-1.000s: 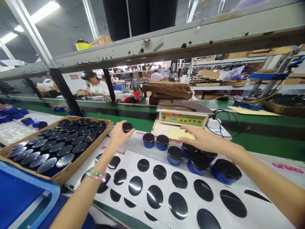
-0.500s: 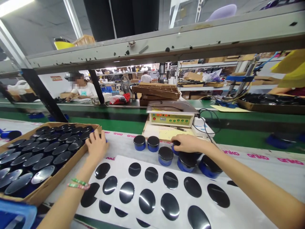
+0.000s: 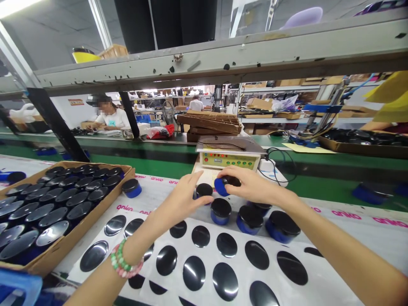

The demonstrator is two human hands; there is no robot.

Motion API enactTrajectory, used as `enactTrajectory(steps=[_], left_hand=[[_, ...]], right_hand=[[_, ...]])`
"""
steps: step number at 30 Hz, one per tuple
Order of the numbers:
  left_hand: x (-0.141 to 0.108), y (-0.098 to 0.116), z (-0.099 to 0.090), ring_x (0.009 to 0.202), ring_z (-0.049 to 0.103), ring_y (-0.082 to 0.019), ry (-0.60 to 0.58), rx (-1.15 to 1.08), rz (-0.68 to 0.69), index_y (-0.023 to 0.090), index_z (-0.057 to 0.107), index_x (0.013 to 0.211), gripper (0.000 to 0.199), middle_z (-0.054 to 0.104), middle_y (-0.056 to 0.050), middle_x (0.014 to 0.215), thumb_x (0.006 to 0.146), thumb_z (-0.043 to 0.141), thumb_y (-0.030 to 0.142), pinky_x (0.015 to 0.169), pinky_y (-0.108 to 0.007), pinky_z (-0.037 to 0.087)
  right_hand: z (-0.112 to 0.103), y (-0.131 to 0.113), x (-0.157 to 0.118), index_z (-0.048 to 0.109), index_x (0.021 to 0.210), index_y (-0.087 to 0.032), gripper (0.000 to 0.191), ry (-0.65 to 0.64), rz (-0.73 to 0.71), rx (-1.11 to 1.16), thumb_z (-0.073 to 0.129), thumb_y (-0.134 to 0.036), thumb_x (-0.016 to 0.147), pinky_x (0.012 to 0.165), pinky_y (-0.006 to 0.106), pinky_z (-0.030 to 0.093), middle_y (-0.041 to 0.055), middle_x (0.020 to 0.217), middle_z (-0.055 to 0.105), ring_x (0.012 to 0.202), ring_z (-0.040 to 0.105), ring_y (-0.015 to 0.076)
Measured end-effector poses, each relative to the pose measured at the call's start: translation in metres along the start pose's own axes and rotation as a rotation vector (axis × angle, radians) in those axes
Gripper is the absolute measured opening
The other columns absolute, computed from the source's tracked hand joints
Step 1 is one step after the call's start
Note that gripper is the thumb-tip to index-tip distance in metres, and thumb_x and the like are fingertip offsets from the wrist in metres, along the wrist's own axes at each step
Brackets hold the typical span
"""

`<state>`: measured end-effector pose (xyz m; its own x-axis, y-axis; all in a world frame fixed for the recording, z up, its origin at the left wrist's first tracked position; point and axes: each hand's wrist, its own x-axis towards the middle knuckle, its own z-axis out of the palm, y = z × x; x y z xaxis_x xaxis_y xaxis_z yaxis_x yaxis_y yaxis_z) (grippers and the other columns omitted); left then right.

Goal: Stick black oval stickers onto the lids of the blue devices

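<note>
My right hand (image 3: 244,183) grips a short blue cylinder with a black top (image 3: 220,186), tilted and raised among similar pieces. My left hand (image 3: 183,195) is open, thumb and fingers apart, beside another black-topped blue cylinder (image 3: 204,190) that it partly covers; I cannot tell whether they touch. More such cylinders stand upright near my right hand, one (image 3: 220,211) in front and a larger-looking one (image 3: 283,226) to the right. Below my hands lie white sheets (image 3: 172,284) bearing glossy black discs (image 3: 194,273).
At left, a cardboard box (image 3: 84,223) holds rows of black-topped cylinders; a single cylinder (image 3: 131,188) stands beside it. A control unit with buttons (image 3: 229,160) sits behind my hands, before the green conveyor belt (image 3: 153,159). A shelf beam (image 3: 204,59) crosses overhead. A person (image 3: 110,117) sits beyond.
My left hand has moved right, away from a cylinder left standing beside the box, toward my right hand. My right hand has lifted and tilted a cylinder, shifting slightly left.
</note>
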<state>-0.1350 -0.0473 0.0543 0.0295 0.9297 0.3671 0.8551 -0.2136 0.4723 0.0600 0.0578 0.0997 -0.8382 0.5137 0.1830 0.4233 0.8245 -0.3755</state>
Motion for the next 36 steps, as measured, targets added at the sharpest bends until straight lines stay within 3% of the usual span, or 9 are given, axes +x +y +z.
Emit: enactTrajectory(steps=[4, 8, 11, 14, 17, 20, 28, 32, 36], left_hand=[[0.011, -0.038, 0.025, 0.128, 0.041, -0.03, -0.079, 0.1, -0.03, 0.017, 0.05, 0.126, 0.05, 0.049, -0.013, 0.134, 0.082, 0.065, 0.037, 0.107, -0.053, 0.032], [0.024, -0.046, 0.049, 0.125, 0.043, -0.03, -0.073, 0.116, -0.035, 0.017, 0.053, 0.122, 0.042, 0.052, -0.01, 0.13, 0.087, 0.059, 0.039, 0.106, -0.058, 0.029], [0.03, -0.036, 0.05, 0.118, 0.05, -0.028, -0.01, 0.035, -0.03, 0.016, 0.053, 0.12, 0.044, 0.056, -0.01, 0.123, 0.084, 0.063, 0.038, 0.103, -0.054, 0.035], [0.029, -0.018, 0.039, 0.113, 0.054, -0.024, 0.085, -0.088, -0.023, 0.018, 0.046, 0.123, 0.058, 0.054, -0.01, 0.123, 0.074, 0.071, 0.034, 0.097, -0.041, 0.045], [0.022, 0.006, 0.024, 0.106, 0.058, -0.02, 0.162, -0.181, -0.016, 0.023, 0.037, 0.126, 0.069, 0.052, -0.007, 0.125, 0.068, 0.074, 0.029, 0.09, -0.03, 0.05], [0.013, 0.028, 0.009, 0.099, 0.061, -0.019, 0.215, -0.208, -0.04, 0.024, 0.031, 0.128, 0.077, 0.054, -0.005, 0.12, 0.065, 0.075, 0.025, 0.086, -0.03, 0.051], [-0.007, 0.048, -0.001, 0.102, 0.059, -0.022, 0.237, -0.077, -0.083, 0.026, 0.037, 0.127, 0.074, 0.054, -0.004, 0.116, 0.062, 0.07, 0.017, 0.084, -0.031, 0.051], [-0.013, 0.028, -0.002, 0.095, 0.06, -0.02, 0.214, 0.056, -0.136, 0.026, 0.034, 0.135, 0.079, 0.05, -0.004, 0.111, 0.064, 0.068, 0.021, 0.079, -0.029, 0.052], [-0.023, -0.036, -0.025, 0.104, 0.057, -0.025, 0.272, 0.221, -0.318, 0.019, 0.048, 0.123, 0.054, 0.052, -0.008, 0.111, 0.073, 0.065, 0.031, 0.089, -0.037, 0.048]], right_hand=[[0.016, 0.04, 0.009, 0.061, 0.108, -0.016, 0.025, -0.17, 0.176, -0.155, 0.06, -0.031, 0.088, 0.084, 0.042, 0.049, 0.0073, 0.109, 0.062, 0.094, 0.061, 0.0204], [0.031, 0.054, 0.011, 0.061, 0.106, -0.016, 0.023, -0.252, 0.192, -0.173, 0.058, -0.034, 0.091, 0.08, 0.04, 0.052, 0.0058, 0.106, 0.063, 0.091, 0.062, 0.0183], [0.03, 0.037, 0.007, 0.056, 0.119, -0.017, 0.033, -0.109, 0.122, -0.11, 0.057, -0.034, 0.09, 0.091, 0.046, 0.046, 0.0107, 0.121, 0.059, 0.106, 0.058, 0.0236], [0.026, 0.01, 0.003, 0.047, 0.132, -0.021, 0.046, 0.051, 0.017, 0.017, 0.055, -0.037, 0.089, 0.091, 0.039, 0.048, 0.0104, 0.128, 0.057, 0.109, 0.058, 0.0233], [0.024, -0.012, 0.001, 0.046, 0.131, -0.025, 0.049, 0.174, -0.08, 0.117, 0.057, -0.038, 0.086, 0.089, 0.033, 0.048, 0.0056, 0.129, 0.057, 0.11, 0.057, 0.0214], [0.024, -0.027, 0.0, 0.05, 0.126, -0.024, 0.043, 0.299, -0.11, 0.154, 0.056, -0.031, 0.084, 0.092, 0.034, 0.045, 0.0056, 0.125, 0.059, 0.111, 0.056, 0.0224], [0.032, -0.053, 0.001, 0.055, 0.11, -0.022, 0.029, 0.368, -0.07, 0.177, 0.054, -0.027, 0.081, 0.079, 0.031, 0.047, 0.0041, 0.104, 0.067, 0.09, 0.063, 0.0215], [0.039, -0.044, 0.005, 0.046, 0.126, -0.021, 0.043, 0.265, -0.086, 0.159, 0.052, -0.038, 0.088, 0.087, 0.031, 0.046, 0.0064, 0.123, 0.06, 0.105, 0.06, 0.0208], [0.032, -0.01, -0.007, 0.041, 0.137, -0.017, 0.063, 0.098, -0.092, 0.044, 0.051, -0.054, 0.087, 0.096, 0.042, 0.041, 0.0138, 0.136, 0.051, 0.119, 0.051, 0.0282]])
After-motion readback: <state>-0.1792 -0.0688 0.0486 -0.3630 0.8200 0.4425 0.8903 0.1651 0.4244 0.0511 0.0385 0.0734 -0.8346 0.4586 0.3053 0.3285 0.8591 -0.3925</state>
